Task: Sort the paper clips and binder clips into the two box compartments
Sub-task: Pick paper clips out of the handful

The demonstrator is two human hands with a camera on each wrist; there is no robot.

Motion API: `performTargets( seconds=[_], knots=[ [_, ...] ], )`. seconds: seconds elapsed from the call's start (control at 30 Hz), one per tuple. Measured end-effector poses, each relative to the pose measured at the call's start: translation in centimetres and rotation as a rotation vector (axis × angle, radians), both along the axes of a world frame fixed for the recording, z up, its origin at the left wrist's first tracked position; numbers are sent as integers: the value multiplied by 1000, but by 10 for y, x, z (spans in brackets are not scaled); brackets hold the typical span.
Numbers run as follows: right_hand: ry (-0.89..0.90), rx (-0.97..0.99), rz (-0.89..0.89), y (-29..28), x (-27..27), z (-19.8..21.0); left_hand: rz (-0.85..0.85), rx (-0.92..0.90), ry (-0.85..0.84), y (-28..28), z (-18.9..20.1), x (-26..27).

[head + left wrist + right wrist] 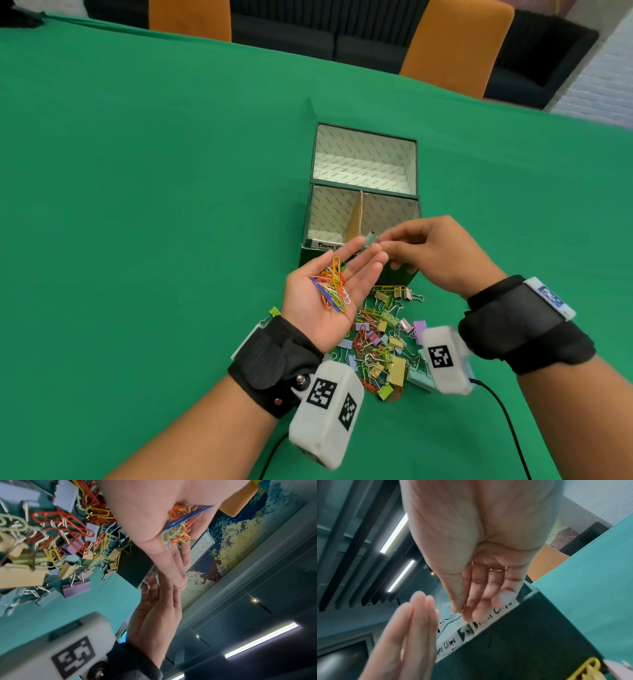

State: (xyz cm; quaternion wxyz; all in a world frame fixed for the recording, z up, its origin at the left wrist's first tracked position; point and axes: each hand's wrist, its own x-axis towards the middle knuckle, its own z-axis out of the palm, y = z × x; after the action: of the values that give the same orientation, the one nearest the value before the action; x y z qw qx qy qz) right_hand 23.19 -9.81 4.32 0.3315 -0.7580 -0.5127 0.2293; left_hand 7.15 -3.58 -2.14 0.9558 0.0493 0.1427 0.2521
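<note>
The left hand (329, 301) is held palm up with the fingers straight and together, so that grip is spread flat, and a small bunch of coloured paper clips (331, 286) sits loose in the palm. The right hand (435, 255) is just past the left fingertips, and its grip is pinching a small pale blue-grey binder clip (371, 237) between thumb and forefinger, right over the near edge of the box (363, 192).

The box is dark green with a patterned white lining. Its near half is split by a cardboard divider (356, 219) into two compartments, and neither shows any clips in it. A white label strip (481, 626) on the front rim reads something like "Paper Clips" on the left and "Binder Clips" on the right, though it's partly covered and blurry.

The main pile of mixed clips (383, 342) is on the green surface (137, 205), just on the near side of the box and between the two wrists. Lots of yellow, purple and mint binder clips are tangled with red and yellow paper clips.
</note>
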Motion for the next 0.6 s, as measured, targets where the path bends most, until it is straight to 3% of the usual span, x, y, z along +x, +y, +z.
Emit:
performTargets(
  seconds=[0.17, 0.27, 0.4, 0.6],
  knots=[
    [-57, 229, -208, 4, 7, 10, 26, -18, 26, 2, -5, 1],
    [-164, 243, -279, 7, 10, 9, 38, -22, 29, 3, -8, 2],
    [-377, -48, -178, 6, 9, 7, 52, -30, 40, 3, -8, 2],
    [-333, 53, -118, 5, -11, 17, 53, -3, 80, 4, -7, 2]
  ],
)
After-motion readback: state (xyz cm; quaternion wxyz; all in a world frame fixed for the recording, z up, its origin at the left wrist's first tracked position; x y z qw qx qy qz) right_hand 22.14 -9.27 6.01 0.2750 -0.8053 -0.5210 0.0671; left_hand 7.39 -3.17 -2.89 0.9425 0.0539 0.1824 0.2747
